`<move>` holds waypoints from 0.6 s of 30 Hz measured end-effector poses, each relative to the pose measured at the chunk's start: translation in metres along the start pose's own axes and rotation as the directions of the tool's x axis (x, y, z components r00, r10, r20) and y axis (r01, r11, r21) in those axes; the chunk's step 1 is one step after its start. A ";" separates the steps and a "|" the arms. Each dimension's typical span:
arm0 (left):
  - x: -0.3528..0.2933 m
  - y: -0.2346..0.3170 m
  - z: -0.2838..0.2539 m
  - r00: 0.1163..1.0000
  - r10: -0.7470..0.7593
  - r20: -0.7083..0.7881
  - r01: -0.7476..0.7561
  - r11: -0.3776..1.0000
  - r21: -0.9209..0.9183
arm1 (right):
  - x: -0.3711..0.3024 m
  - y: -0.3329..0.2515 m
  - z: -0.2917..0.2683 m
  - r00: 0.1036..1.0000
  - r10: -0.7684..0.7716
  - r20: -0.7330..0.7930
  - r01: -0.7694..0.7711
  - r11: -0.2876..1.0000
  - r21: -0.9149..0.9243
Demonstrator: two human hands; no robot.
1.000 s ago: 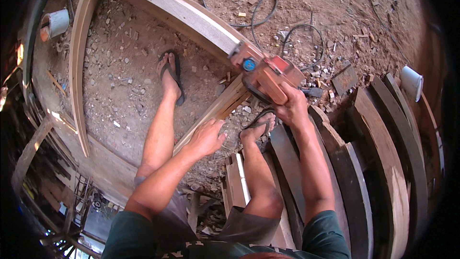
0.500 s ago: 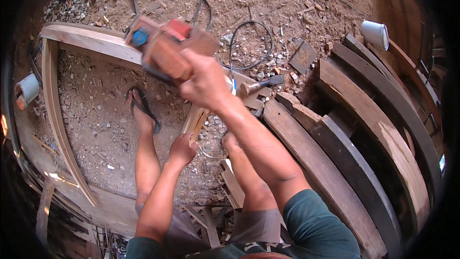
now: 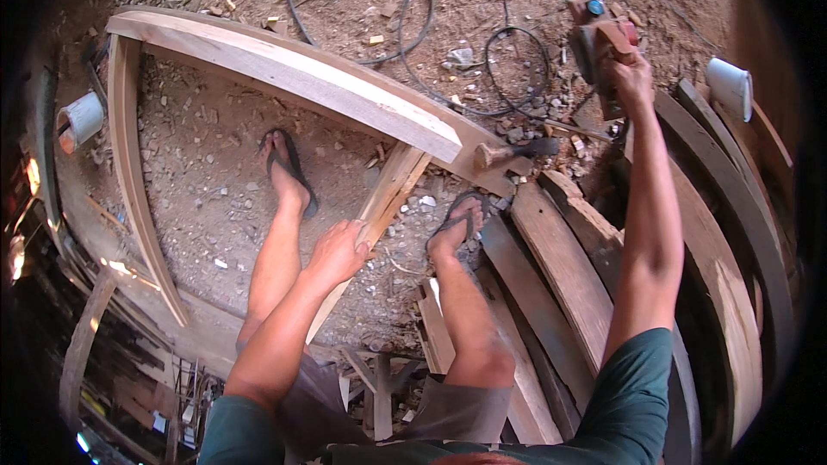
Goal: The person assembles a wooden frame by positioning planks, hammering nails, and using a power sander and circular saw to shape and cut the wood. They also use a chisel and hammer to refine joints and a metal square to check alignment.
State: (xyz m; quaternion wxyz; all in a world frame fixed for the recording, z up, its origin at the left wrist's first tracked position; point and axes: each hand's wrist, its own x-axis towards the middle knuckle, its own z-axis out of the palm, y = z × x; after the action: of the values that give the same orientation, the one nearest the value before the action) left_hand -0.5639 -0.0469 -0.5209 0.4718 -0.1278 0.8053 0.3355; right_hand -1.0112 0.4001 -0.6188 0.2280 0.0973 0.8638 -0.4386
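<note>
r. hand grasps red-brown, boxy, hard-cased planer by its tan handle, best hold; prob. heavy, stiff. l. hand on pale, straight wooden beam; can't tell grip.

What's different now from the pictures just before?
The right hand took the power tool leftward along the long pale beam, then swung it right, clear of the beam. It never visibly let go. The left hand stayed at the slanting wooden crosspiece, and the two white buckets stayed put.
</note>
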 end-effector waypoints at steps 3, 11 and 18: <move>0.002 0.002 0.000 1.000 0.010 0.005 -0.010 1.000 0.017 | 0.016 0.024 -0.019 0.998 -0.018 -0.061 0.008 0.986 -0.166; 0.003 -0.001 0.003 1.000 -0.010 0.022 0.009 0.999 0.035 | 0.020 0.045 -0.023 0.991 0.096 -0.095 -0.121 0.946 -0.300; 0.006 0.002 0.002 1.000 -0.014 0.007 0.014 1.000 -0.009 | 0.037 0.061 -0.036 0.984 0.058 -0.168 -0.134 0.864 -0.485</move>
State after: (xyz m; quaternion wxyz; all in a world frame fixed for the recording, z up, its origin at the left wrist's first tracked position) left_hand -0.5667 -0.0438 -0.5260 0.4765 -0.1344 0.8012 0.3362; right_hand -1.0321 0.4643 -0.6618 0.2024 0.1109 0.9557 -0.1828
